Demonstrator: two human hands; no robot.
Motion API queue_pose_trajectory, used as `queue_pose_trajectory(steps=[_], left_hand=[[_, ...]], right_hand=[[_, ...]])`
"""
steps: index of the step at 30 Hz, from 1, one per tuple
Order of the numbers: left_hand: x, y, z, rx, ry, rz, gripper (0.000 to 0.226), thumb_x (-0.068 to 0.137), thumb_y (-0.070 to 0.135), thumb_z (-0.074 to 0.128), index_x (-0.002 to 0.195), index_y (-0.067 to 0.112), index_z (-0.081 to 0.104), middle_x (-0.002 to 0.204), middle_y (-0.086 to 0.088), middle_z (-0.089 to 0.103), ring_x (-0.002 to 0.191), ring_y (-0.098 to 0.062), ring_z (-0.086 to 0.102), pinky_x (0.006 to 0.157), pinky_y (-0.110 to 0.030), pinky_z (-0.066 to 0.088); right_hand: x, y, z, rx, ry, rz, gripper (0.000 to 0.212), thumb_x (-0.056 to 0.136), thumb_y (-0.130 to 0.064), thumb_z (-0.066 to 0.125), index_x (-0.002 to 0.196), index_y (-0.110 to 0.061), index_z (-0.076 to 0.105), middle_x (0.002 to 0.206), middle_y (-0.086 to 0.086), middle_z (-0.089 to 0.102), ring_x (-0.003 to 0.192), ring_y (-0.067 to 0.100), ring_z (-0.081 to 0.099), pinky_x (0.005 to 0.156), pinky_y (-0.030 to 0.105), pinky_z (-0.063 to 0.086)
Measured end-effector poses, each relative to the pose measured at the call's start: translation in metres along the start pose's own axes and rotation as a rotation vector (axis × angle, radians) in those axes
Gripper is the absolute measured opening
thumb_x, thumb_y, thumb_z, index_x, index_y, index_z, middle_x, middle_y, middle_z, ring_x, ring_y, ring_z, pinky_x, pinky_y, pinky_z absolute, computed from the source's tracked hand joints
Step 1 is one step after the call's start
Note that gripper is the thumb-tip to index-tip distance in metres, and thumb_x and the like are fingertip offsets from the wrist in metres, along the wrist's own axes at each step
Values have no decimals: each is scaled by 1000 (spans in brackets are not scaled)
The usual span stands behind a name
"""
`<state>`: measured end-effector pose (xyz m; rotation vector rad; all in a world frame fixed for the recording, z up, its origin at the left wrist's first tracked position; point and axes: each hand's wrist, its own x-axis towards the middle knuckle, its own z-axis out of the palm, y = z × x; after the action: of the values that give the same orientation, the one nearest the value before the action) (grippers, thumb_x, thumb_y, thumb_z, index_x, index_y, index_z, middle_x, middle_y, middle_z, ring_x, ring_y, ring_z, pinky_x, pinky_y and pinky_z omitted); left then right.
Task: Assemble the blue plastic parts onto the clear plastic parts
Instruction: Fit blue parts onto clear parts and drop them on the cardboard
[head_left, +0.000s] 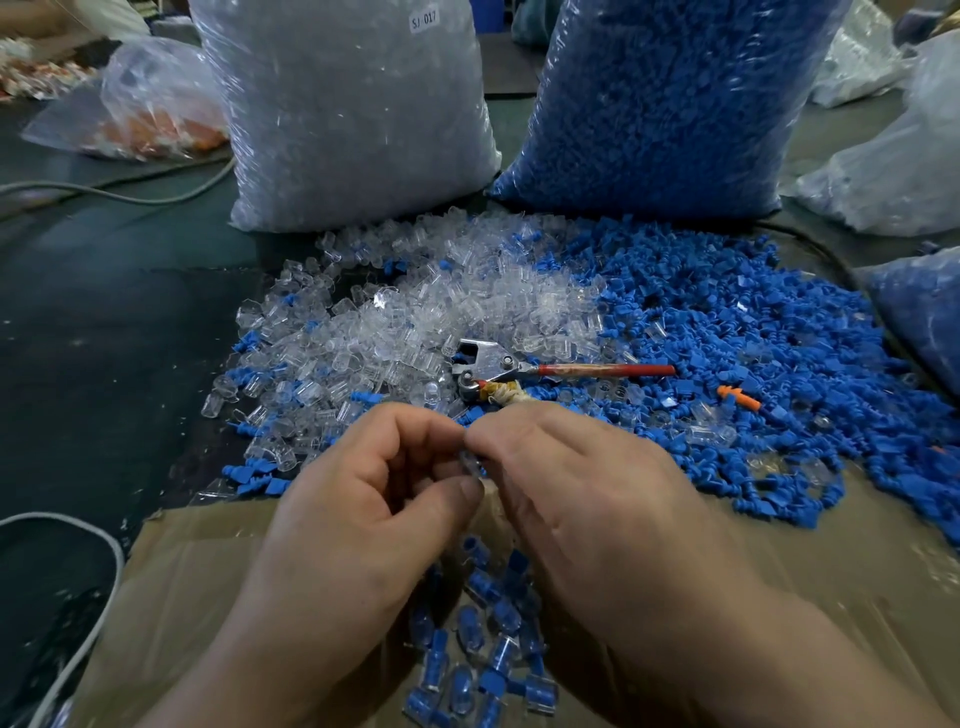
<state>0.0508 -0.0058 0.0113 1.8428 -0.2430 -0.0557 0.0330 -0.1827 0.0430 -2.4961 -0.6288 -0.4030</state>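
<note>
Above a cardboard sheet (208, 571), left hand (374, 483) and right hand (561, 483) meeting fingertip to fingertip, both pinching a small clear part (470, 462), heaps of clear parts (441, 306) and blue parts (727, 338) beyond, joined pieces (483, 649) piled beneath the wrists

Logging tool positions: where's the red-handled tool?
Head view, centre: the tool lies where the clear pile meets the blue pile, just beyond the right hand, handle pointing right.

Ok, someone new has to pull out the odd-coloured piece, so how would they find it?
Start at the tall bag of blue parts at the back right; a loose blue pile spreads in front. Just right of the red-handled metal tool, past its handle end, lies one orange part, the only orange piece among blue ones.
</note>
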Motion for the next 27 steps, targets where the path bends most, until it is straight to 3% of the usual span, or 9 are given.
queue_pose_trajectory(steps=[3,9,13,15,17,18,20,23,27], left_hand=[[1,-1,3,75,12,11,31,78,23,82,95,44,70,82,6,74,71,-15,70,63,-37,62],[3,-5,4,-16,108,-15,26,67,37,75,92,41,71,79,4,74,67,-19,69,62,-42,56],[3,-8,1,-27,157,-51,31,65,41,88,92,39,71,77,5,74,66,-14,70,59,-35,56],[3,-10,1,-14,163,-64,24,73,33,84,92,40,71,77,6,73,65,-10,70,56,-27,56],[3,-12,2,-37,184,-65,25,80,15,81,90,37,72,73,4,71,61,-9,66,52,-21,53],[3,-13,2,-58,189,-73,27,81,10,79,89,35,73,72,3,70,60,-10,65,52,-21,52],[3,-10,4,-103,192,-105,27,79,8,78,88,32,73,72,1,70,60,-12,64,51,-21,52],[4,-6,4,-147,191,-132,27,79,6,76,85,33,73,73,0,70,60,-12,64,52,-21,52],[3,0,3,-116,180,-131,28,81,7,76,84,35,73,73,1,71,59,-9,65,52,-16,52]], right_hand=[[1,-3,0,-66,-27,-20,28,93,-19,50,115,-12,66,102,2,65,86,22,62,65,42,55],[0,-8,2,-161,0,13,35,92,-25,43,114,-16,68,98,0,67,83,19,63,63,37,54],[1,0,5,-220,37,52,38,90,-26,56,128,-23,57,116,-1,64,104,19,60,84,36,54],[4,17,-2,-324,-38,220,57,91,-41,50,143,-32,31,144,-1,46,133,24,39,112,50,34],[6,36,-10,-433,-160,397,74,89,-58,43,148,-37,4,160,-4,16,148,24,7,117,44,0],[6,44,-10,-475,-212,430,77,90,-63,41,148,-36,-1,161,-3,10,149,25,3,116,42,-3],[7,53,-8,-510,-289,440,75,90,-66,40,150,-34,8,159,1,17,146,28,13,120,45,8],[10,55,-6,-526,-288,421,69,86,-68,45,143,-33,27,143,-3,39,129,26,33,109,45,30],[13,58,-9,-486,-237,395,68,80,-67,53,137,-32,37,128,-8,51,117,22,33,99,41,35]])
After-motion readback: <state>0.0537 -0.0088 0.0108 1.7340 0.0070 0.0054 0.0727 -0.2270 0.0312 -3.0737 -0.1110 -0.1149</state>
